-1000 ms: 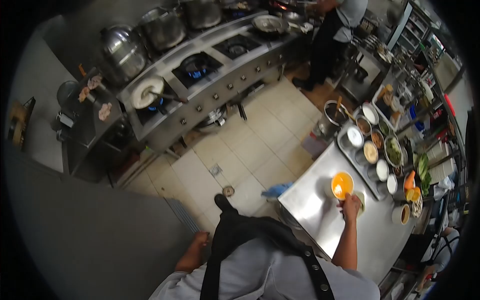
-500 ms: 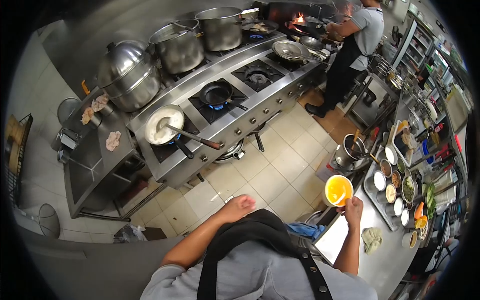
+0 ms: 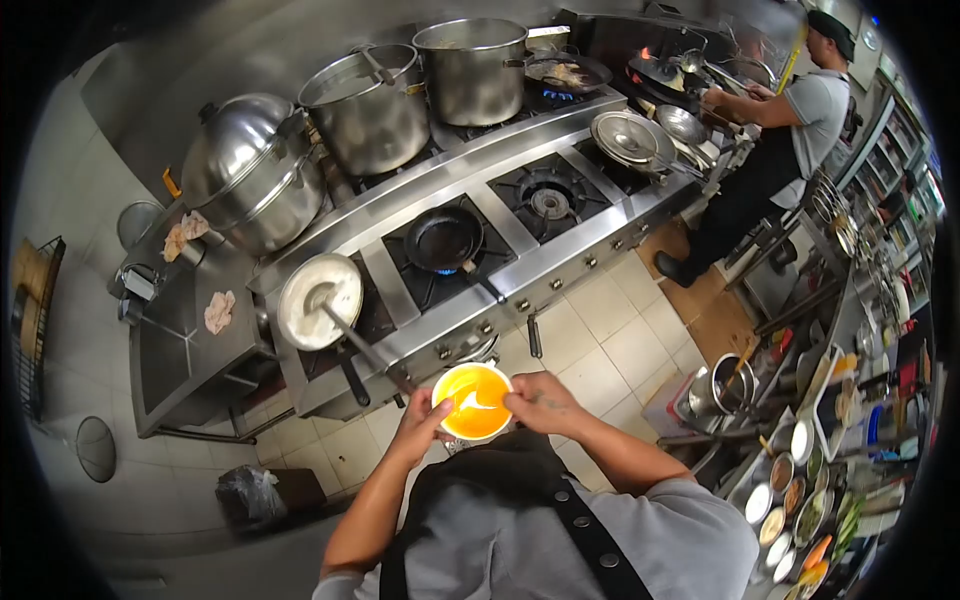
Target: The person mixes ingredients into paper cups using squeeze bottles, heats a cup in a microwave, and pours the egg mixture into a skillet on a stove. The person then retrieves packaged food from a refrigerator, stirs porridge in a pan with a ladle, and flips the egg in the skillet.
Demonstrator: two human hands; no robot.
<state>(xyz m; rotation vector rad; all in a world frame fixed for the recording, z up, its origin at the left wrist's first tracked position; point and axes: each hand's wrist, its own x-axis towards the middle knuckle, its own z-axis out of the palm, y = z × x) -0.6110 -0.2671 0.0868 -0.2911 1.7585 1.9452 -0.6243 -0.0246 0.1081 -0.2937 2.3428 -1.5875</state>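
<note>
In front of my body I hold a white bowl (image 3: 474,437) between both hands. Inside it is a yellow-orange liquid (image 3: 464,386) with a pale reflection on top. My left hand (image 3: 418,425) is closed on the bowl's left rim, thumb over the edge. On the opposite side my right hand (image 3: 542,401) grips the rim. Just beyond my left hand, a ladle (image 3: 358,342) with a dark handle end rests in a pan of white, creamy liquid (image 3: 338,290). A small black frying pan (image 3: 444,238) sits over a blue flame on the stove.
Large steel pots (image 3: 370,120) and a domed steamer (image 3: 245,175) line the back of the stove (image 3: 415,345). A co-worker (image 3: 790,130) cooks at the far right. Ingredient bowls (image 3: 772,525) stand on the right-hand counter. A bin (image 3: 265,497) is at lower left.
My right hand has carried the bowl left from beside the counter to in front of my body. My left hand, free before, now grips it too. My view has turned toward the stove.
</note>
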